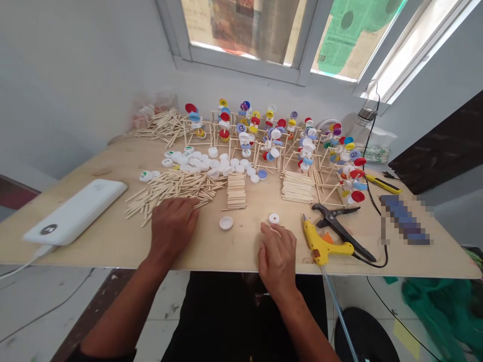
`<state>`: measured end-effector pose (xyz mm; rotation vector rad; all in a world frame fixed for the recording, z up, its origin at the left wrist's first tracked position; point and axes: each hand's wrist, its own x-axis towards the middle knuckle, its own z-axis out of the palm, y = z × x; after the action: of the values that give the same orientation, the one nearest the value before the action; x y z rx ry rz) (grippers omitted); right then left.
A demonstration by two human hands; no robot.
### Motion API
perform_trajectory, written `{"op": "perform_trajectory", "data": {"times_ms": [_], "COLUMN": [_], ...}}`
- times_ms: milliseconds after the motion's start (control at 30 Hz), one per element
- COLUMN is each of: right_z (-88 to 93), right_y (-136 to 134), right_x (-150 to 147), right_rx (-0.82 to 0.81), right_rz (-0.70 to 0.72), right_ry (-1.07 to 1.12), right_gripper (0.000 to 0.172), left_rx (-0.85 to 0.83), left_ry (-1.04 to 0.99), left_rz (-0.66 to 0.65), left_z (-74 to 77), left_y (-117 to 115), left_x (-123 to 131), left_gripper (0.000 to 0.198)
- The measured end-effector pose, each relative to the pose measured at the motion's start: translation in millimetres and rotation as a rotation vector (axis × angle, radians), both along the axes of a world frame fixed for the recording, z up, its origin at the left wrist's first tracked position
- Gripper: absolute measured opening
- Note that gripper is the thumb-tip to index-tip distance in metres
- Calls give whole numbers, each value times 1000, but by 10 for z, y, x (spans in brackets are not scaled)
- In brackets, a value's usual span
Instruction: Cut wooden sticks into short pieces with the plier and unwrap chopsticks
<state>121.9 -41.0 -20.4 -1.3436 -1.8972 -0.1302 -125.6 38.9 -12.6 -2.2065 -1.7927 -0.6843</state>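
My left hand (174,226) rests on the near side of a loose pile of thin wooden sticks (177,187), its fingers curled in. What they hold, if anything, is hidden. Toward the middle, my right hand (278,254) lies low over the table, fingers loosely bent and thumb apart. Just beyond its fingertips is a small white cap (273,218) with a dark centre; whether they touch, I cannot tell. Another white bottle cap (226,223) lies between my hands. Behind are a neat stack of sticks (236,191) and a second stack (297,186).
Right of my right hand lie a yellow glue gun (320,244), black pliers (339,229) and a yellow cutter (384,184). White caps (199,162) lie heaped behind. Stick frames with coloured caps (307,146) line the wall. A white power bank (77,211) sits left.
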Motion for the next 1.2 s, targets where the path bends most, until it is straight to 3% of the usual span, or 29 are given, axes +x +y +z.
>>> {"op": "perform_trajectory", "data": {"times_ms": [167, 333, 467, 600, 667, 767, 900, 967, 1100, 1200], "right_z": [-35, -44, -39, -38, -39, -26, 66, 147, 281, 316], "right_y": [-49, -40, -37, -41, -38, -34, -78, -132, -236, -259], "right_x": [-39, -29, -30, -27, -22, -17, -35, -61, -110, -111], "right_rx": [-38, -31, -25, -30, -29, -31, -49, -85, -219, -276], "right_rz": [14, -3, -4, -12, -16, -7, 4, 41, 153, 137], "right_ry": [28, 62, 86, 122, 144, 175, 250, 287, 367, 434], "right_gripper": [50, 50, 48, 50, 49, 47, 39, 33, 22, 16], "left_rx": [-56, -102, -75, -4, 44, 66, -88, -214, -448, -514], "left_ry": [92, 159, 80, -26, -161, -529, -1253, -1478, -1603, -1647], "left_rz": [-58, -102, -128, -64, -29, 6, 45, 30, -29, -49], "left_z": [62, 117, 140, 221, 282, 332, 255, 195, 134, 132], "left_y": [264, 386, 410, 293, 165, -74, -395, -544, -772, -827], "left_x": [54, 135, 116, 86, 109, 223, 515, 686, 965, 1073], "left_gripper": [27, 25, 23, 28, 28, 19, 17, 19, 16, 16]}}
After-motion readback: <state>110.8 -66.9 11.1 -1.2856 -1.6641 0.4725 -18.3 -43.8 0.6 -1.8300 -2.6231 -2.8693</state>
